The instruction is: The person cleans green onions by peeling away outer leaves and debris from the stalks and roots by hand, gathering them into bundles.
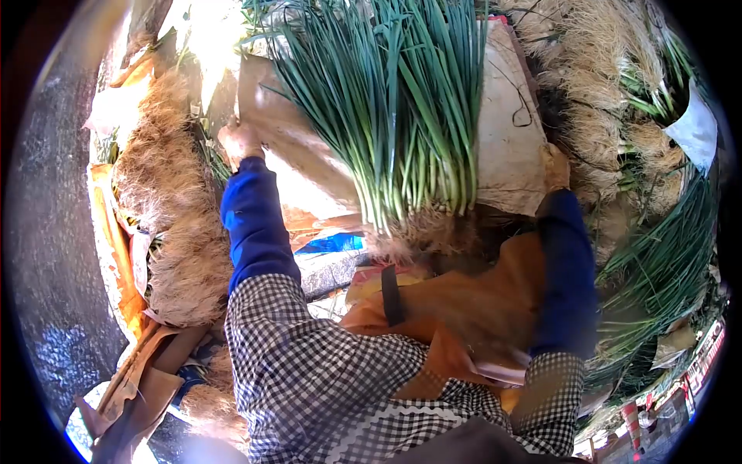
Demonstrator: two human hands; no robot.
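A large bunch of long green stalks (402, 116) lies on a brown sheet (510, 116), its leaves pointing away and its pale stems and roots toward me. My left hand (243, 142) is closed at the sheet's left edge, left of the bunch. At the right edge of the same sheet, my right hand (555, 167) is partly hidden by the blue sleeve and its fingers are hard to make out. Neither hand touches the stalks.
Rooty bundles (170, 201) are stacked on the left beside orange wrapping (112, 247). More root bundles (595, 85) stand at the right, with loose green stalks (665, 263) below them. A blue scrap (332, 243) lies under the roots, near the orange-brown cloth (471, 298).
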